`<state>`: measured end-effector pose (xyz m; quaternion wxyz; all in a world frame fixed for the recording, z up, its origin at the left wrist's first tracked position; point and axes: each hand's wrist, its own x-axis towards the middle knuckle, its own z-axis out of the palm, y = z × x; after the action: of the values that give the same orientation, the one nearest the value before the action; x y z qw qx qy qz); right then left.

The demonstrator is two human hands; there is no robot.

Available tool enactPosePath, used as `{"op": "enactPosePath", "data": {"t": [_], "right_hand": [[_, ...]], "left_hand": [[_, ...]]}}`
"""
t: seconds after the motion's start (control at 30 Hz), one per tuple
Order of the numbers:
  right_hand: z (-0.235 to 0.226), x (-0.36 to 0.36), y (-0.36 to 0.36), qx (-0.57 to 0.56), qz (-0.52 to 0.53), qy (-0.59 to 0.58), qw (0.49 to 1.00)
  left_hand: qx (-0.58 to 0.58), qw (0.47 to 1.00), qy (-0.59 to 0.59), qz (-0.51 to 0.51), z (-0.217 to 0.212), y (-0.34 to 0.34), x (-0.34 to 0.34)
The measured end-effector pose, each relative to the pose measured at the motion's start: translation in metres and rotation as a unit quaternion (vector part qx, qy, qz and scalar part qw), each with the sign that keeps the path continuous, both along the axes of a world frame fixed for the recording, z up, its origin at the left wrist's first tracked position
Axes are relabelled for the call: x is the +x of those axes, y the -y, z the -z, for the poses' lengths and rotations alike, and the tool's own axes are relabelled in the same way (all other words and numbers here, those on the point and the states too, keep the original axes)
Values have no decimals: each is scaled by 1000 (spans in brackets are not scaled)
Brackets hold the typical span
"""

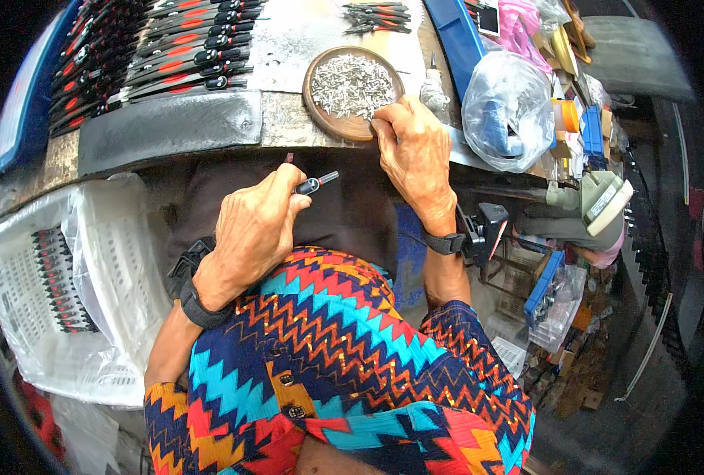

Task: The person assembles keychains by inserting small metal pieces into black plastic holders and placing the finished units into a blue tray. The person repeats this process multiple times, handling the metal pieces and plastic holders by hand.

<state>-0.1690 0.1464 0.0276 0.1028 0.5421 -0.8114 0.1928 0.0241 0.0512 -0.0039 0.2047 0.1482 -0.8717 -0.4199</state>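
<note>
My left hand (253, 226) is closed around a small tool with a black handle and a silver metal tip (314, 184), held just below the workbench edge. My right hand (415, 150) reaches up to a round wooden dish (323, 119) full of small silver metal pieces (352, 83), with the fingertips resting at the dish's near right rim. Whether the fingers pinch a piece I cannot tell. Both wrists wear black bands, and a small device is strapped to the right one.
Rows of black and red tools (162, 47) lie at the back left of the bench (170, 123). A white basket (59, 285) at my left holds more of them. A clear bag (506, 107) and clutter fill the right side.
</note>
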Motion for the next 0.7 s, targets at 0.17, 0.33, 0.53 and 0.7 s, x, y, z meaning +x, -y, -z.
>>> {"op": "enactPosePath", "data": {"t": [0.17, 0.33, 0.53, 0.7], "right_hand": [[-2, 2, 6, 57, -18, -45, 997], [0, 0, 11, 82, -57, -85, 991], [2, -5, 14, 66, -53, -63, 994], [-1, -7, 12, 4, -39, 6, 999]], "left_hand": [[30, 999, -7, -18, 2, 0, -2], [50, 998, 7, -24, 1, 2, -4], [127, 991, 5, -45, -1, 5, -8], [218, 975, -25, -42, -3, 6, -10]]}}
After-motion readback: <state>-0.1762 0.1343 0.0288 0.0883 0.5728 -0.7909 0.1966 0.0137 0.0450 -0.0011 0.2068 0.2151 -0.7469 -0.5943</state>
